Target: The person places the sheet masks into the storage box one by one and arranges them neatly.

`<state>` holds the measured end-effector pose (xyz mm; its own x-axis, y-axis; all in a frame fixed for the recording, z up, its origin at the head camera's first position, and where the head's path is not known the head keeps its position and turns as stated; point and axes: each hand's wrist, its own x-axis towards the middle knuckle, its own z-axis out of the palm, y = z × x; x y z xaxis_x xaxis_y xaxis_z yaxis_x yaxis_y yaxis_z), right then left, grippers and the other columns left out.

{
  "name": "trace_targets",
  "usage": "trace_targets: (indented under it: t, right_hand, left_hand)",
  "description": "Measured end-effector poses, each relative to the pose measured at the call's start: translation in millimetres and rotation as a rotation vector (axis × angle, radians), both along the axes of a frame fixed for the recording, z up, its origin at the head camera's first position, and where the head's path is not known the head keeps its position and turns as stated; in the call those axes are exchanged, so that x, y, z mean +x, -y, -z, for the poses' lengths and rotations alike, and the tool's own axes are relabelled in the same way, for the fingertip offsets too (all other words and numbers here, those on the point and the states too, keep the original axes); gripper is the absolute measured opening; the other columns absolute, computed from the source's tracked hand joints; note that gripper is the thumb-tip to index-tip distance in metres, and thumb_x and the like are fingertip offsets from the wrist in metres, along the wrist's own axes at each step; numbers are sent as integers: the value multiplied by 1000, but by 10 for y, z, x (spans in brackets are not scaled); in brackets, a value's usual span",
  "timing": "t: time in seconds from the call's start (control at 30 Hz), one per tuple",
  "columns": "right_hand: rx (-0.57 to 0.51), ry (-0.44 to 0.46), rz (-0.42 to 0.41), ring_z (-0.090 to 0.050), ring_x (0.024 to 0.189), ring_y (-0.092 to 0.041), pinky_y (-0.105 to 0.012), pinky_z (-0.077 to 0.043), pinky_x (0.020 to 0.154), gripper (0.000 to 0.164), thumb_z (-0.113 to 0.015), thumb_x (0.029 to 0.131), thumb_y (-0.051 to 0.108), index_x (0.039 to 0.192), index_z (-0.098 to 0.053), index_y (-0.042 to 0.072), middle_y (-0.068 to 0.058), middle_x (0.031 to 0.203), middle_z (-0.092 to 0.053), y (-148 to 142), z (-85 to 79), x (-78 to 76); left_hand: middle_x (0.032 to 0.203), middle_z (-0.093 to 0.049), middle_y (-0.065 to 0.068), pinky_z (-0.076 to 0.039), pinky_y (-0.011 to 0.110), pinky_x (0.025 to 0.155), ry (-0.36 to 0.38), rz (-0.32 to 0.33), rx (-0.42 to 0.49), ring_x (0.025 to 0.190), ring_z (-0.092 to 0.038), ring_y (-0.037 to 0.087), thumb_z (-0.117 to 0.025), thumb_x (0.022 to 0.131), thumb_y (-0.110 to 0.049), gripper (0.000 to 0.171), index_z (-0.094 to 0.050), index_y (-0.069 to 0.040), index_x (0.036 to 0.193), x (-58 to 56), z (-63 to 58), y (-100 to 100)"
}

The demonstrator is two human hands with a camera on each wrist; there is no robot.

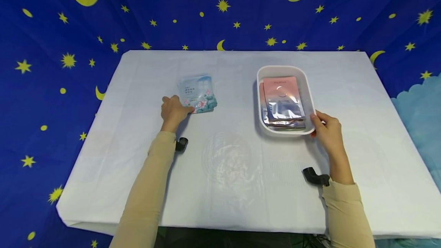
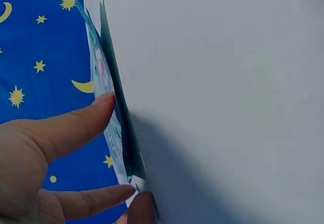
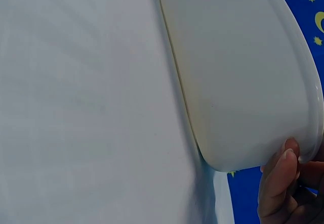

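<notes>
Packets of thin blue and white foil, printed with pink flowers and green leaves, lie in a flat stack on the left half of the desk, which is covered with a white cloth. Left hand is at the lower left corner of this stack. Its thumb and one finger stand apart and touch the packets; whether they pinch them, I cannot tell. Right hand holds a white rectangular plastic container with rounded corners by its near right corner, with the thumb at the rim and other fingers against the outer side. Inside this container lie several shiny packets, coloured from pink to silver-blue, one overlapping another. The container is well apart from the flowered stack, to its right. Both arms wear beige sleeves, and a small black device is seen beside each wrist. Behind the desk and at its left side hangs a dark blue curtain with yellow moons and stars.
</notes>
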<state>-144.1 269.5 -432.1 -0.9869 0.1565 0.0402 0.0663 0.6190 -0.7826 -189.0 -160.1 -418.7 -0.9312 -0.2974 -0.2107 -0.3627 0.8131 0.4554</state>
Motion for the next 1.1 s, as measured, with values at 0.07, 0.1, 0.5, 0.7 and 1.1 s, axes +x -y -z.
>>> trace_targets:
  t: [0.07, 0.1, 0.5, 0.7, 1.1]
  right_hand:
    - [1, 2, 0, -51, 38, -4, -20, -43, 38, 40, -45, 92, 28, 119, -55, 1, -25, 81, -60, -1, -8, 4]
    - [2, 2, 0, -51, 38, -4, -20, -43, 38, 40, -45, 92, 28, 119, -55, 1, -25, 81, -60, -2, -11, 6]
    - [-4, -10, 4, -51, 38, -4, -21, -43, 38, 40, -45, 92, 28, 119, -55, 0, -26, 84, -60, -18, -10, 14]
    - [-21, -23, 23, -50, 36, -5, -27, -43, 35, 39, -47, 91, 27, 116, -57, -2, -17, 71, -59, -9, 10, 13]
    - [-21, -20, 9, -51, 38, -5, -22, -44, 37, 40, -47, 92, 29, 117, -56, -1, -25, 79, -60, 4, 21, 1]
  left_hand:
    - [103, -40, 20, -40, 34, 58, 3, -1, 5, 75, -42, 26, -71, 72, -38, 53, -51, 2, 99, -14, 0, -8]
    - [102, -41, 20, -41, 34, 59, -2, -2, 12, 75, -42, 26, -72, 71, -36, 52, -51, 3, 98, -20, 0, -14]
    - [90, -61, 18, -48, 41, 75, -95, -115, 141, 85, -54, 32, -69, 72, -17, 31, -60, 5, 91, -26, 49, 12]
    - [74, -65, 16, -52, 26, 59, -118, -197, 257, 57, -64, 18, -62, 75, -7, 12, -63, 2, 83, -16, 18, 8]
    - [77, -61, 19, -52, 21, 50, -296, -221, 511, 49, -63, 13, -64, 78, 0, 5, -60, 4, 79, 9, -43, -57]
